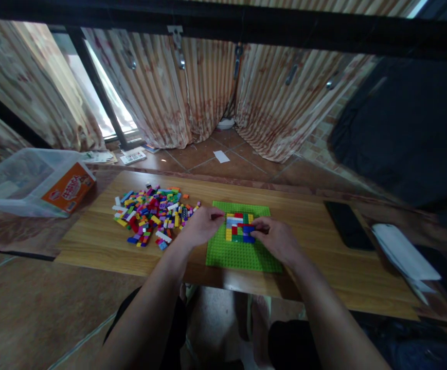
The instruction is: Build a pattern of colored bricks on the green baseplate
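A green baseplate lies on the wooden table, bearing a block of toy bricks in white, red, yellow, green and blue. My right hand is at the block's right edge, thumb and fingers closed on a blue brick there. Over the plate's left edge, my left hand has its fingertips pinched together, just left of the block. Whatever is between those fingertips is too small to make out. Left of this hand spreads a pile of loose bricks in many colours.
A clear plastic box with an orange label stands at the far left. On the right lie a black phone and a white folded paper-like item. The wooden table ends close to my knees. Striped curtains hang behind.
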`<control>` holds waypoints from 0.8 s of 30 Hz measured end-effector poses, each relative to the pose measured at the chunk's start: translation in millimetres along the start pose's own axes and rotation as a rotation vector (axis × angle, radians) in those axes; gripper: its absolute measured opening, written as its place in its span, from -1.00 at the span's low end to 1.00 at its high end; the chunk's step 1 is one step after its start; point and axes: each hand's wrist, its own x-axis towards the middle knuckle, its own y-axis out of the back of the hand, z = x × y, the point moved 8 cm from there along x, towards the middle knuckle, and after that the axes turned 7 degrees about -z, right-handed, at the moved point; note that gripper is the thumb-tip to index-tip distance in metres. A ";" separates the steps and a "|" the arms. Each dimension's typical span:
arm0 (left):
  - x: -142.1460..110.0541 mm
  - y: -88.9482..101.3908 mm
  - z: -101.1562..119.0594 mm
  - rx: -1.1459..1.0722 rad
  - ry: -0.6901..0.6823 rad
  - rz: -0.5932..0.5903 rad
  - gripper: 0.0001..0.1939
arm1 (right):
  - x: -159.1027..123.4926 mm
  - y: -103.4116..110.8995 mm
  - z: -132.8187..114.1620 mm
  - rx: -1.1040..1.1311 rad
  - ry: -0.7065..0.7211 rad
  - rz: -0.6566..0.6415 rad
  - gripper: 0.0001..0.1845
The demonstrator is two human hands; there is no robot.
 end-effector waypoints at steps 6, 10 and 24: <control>0.5 0.6 -3.9 0.008 0.015 0.004 -0.76 | 0.2 18.9 12.3 0.013 -0.087 0.107 -0.83; 1.5 -0.7 -6.1 0.005 0.014 0.006 -0.78 | 1.3 17.8 13.5 -0.017 -0.136 0.133 -0.71; -0.6 -2.5 -2.2 0.114 0.061 -0.023 -0.75 | 6.4 -6.4 17.3 -0.140 -0.266 0.056 -0.62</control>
